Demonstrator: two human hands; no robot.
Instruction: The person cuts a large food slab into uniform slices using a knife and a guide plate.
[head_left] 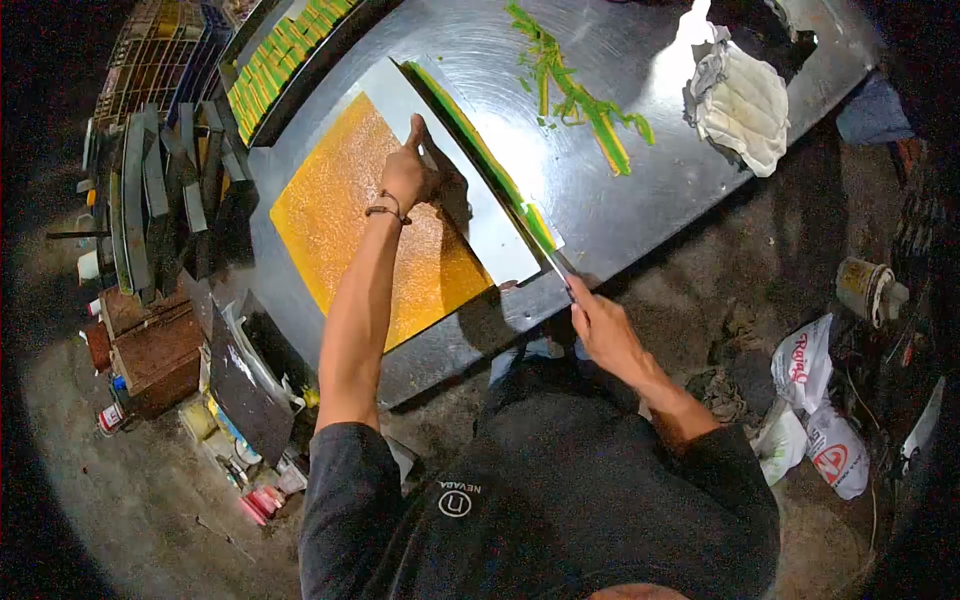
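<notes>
A flat metal plate [497,235] lies along the right edge of a yellow-orange slab [345,200], which looks like layered cake. My left hand [405,178] presses down on the plate near its middle, with at least one finger stretched out; its other fingers are partly hidden. In my right hand [610,335] is a knife [560,264], its blade at the near end of the plate's right edge. A narrow green-and-yellow strip [480,150] lies along that edge, and the blade meets its near end.
The steel table [680,215] holds green-and-yellow trimmings [575,95] and a crumpled pale cloth [740,105]. At the far left is a tray [262,138] of cut green-and-yellow pieces. Metal frames [150,190] stand left of the table; plastic bags [805,365] lie on the floor at right.
</notes>
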